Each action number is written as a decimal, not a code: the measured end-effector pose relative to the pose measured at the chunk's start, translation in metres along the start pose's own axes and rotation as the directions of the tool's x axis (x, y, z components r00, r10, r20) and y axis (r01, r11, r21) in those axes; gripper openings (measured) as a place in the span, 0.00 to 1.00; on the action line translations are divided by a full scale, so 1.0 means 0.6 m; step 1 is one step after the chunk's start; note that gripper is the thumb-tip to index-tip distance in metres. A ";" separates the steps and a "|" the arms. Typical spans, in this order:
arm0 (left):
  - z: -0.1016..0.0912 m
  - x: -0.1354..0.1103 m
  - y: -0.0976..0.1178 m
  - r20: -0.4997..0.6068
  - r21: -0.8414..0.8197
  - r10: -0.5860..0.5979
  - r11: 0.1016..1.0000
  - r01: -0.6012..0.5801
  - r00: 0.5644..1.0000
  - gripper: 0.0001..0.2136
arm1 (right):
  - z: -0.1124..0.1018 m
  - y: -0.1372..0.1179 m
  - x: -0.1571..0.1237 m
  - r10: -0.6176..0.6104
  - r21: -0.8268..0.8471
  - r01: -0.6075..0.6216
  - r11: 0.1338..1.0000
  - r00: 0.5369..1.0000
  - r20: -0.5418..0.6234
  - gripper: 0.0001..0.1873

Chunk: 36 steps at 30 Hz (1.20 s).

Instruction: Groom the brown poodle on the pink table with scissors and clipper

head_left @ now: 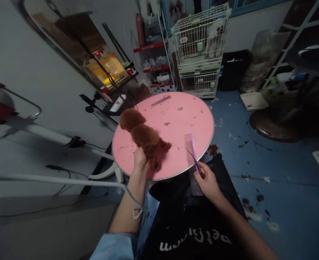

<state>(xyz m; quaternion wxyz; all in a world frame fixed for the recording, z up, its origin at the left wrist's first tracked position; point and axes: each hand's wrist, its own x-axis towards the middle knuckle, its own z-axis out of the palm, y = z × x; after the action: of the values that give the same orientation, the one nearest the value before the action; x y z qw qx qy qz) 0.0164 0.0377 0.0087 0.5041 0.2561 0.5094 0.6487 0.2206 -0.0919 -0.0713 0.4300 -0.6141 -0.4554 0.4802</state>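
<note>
A small brown curly dog (143, 135) stands on a round pink table (183, 119), head toward the far left. My left hand (140, 159) is closed on its hindquarters at the near edge of the table. My right hand (207, 178) is closed on a purple comb (193, 150) together with thin scissors (190, 154), held over the table's near right rim. Brown fur clippings lie scattered on the pink top.
A second comb (161, 100) lies at the table's far edge. White wire cages (200, 47) with a white dog stand behind, next to a shelf rack (155, 61). A dryer on a stand (2, 104) is at left. Fur tufts litter the blue floor (270, 162).
</note>
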 end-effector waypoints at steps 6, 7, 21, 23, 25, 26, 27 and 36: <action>0.000 -0.012 0.003 0.130 -0.032 0.007 0.999 -0.003 0.992 0.03 | 0.086 -0.003 -0.034 0.161 0.409 -0.325 0.853 0.908 0.387 0.16; 0.001 -0.015 0.003 0.149 -0.032 0.008 0.999 -0.003 0.989 0.04 | 0.096 -0.005 -0.030 0.159 0.449 -0.365 0.816 0.888 0.432 0.15; 0.014 -0.036 -0.001 0.228 -0.140 -0.033 0.988 0.066 0.973 0.11 | 0.117 0.019 -0.043 0.215 0.638 -0.550 0.539 0.822 0.527 0.24; 0.015 -0.039 -0.002 0.240 -0.169 -0.024 0.983 0.066 0.971 0.11 | 0.116 0.019 -0.044 0.162 0.663 -0.538 0.521 0.825 0.542 0.23; 0.016 -0.040 -0.002 0.244 -0.189 0.004 0.981 0.043 0.970 0.10 | 0.110 0.023 -0.048 0.103 0.703 -0.520 0.485 0.832 0.545 0.23; 0.017 -0.041 -0.002 0.239 -0.193 0.020 0.981 0.028 0.971 0.10 | 0.106 0.027 -0.050 0.082 0.720 -0.516 0.464 0.834 0.545 0.23; 0.018 -0.041 -0.001 0.226 -0.195 0.034 0.981 0.011 0.973 0.10 | 0.102 0.031 -0.052 0.071 0.734 -0.514 0.445 0.837 0.543 0.23; 0.019 -0.030 -0.005 0.021 -0.180 0.001 0.984 0.003 1.000 0.10 | 0.103 0.055 -0.049 0.138 0.768 -0.518 0.376 0.851 0.507 0.22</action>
<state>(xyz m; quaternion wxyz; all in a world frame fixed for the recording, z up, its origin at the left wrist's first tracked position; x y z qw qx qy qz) 0.0339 0.0258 0.0130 0.5308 0.2161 0.4436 0.6890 0.1608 -0.1220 -0.1076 0.4869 -0.2779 -0.0726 0.8249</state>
